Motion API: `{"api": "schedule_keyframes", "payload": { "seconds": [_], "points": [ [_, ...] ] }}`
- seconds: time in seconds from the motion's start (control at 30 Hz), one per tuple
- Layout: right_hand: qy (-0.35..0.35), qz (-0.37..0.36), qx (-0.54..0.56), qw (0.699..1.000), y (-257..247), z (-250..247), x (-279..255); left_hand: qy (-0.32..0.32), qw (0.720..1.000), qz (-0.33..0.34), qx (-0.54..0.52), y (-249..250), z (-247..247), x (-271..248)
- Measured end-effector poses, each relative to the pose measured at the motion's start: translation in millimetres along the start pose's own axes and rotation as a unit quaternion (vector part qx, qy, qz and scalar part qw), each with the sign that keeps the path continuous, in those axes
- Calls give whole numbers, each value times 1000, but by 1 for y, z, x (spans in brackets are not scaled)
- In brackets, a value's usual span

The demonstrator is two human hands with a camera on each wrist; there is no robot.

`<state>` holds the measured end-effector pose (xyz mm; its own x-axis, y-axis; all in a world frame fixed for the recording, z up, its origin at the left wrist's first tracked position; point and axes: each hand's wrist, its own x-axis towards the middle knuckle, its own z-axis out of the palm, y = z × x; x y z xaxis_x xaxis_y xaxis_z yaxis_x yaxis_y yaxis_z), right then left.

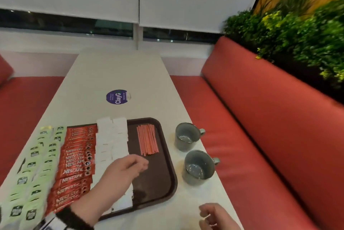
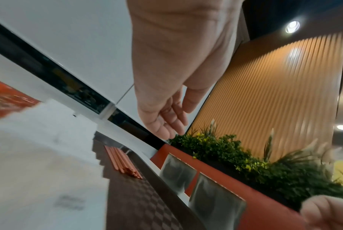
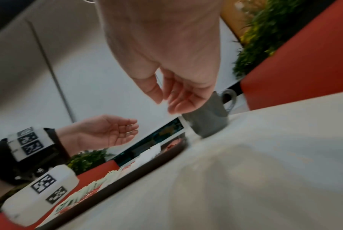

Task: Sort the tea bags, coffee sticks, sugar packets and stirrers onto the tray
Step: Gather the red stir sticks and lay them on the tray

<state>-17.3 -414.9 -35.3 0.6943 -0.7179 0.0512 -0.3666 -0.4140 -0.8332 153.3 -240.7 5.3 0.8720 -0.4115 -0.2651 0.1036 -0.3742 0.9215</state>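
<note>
A dark brown tray (image 1: 163, 179) lies on the white table (image 1: 119, 73). Across it, left to right, run green tea bags (image 1: 35, 174), red coffee sticks (image 1: 76, 164), white sugar packets (image 1: 111, 140) and a bundle of orange stirrers (image 1: 147, 139). My left hand (image 1: 128, 168) hovers above the sugar packets, fingers relaxed and empty, also shown in the left wrist view as the left hand (image 2: 166, 118) and in the right wrist view (image 3: 107, 132). My right hand (image 1: 214, 216) hangs over the table's near right corner, fingers loosely curled, holding nothing (image 3: 176, 93).
Two grey mugs (image 1: 188, 136) (image 1: 199, 166) stand on the table right of the tray. A purple sticker (image 1: 116, 96) marks the table's middle. Red bench seats (image 1: 270, 118) flank the table, with green plants (image 1: 297, 34) behind the right one.
</note>
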Motion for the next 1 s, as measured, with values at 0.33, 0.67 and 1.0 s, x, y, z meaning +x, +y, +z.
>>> {"api": "schedule_keyframes", "payload": {
  "seconds": [0.33,0.67,1.0],
  "points": [
    [-80,157,119,977,35,17,55,11,989,-50,-142,51,75,148],
    [-11,100,201,974,43,57,89,-93,984,-93,-119,50,111,209],
    [-81,74,304,946,40,58,106,-100,992,-56,-61,42,119,213]
  ]
}}
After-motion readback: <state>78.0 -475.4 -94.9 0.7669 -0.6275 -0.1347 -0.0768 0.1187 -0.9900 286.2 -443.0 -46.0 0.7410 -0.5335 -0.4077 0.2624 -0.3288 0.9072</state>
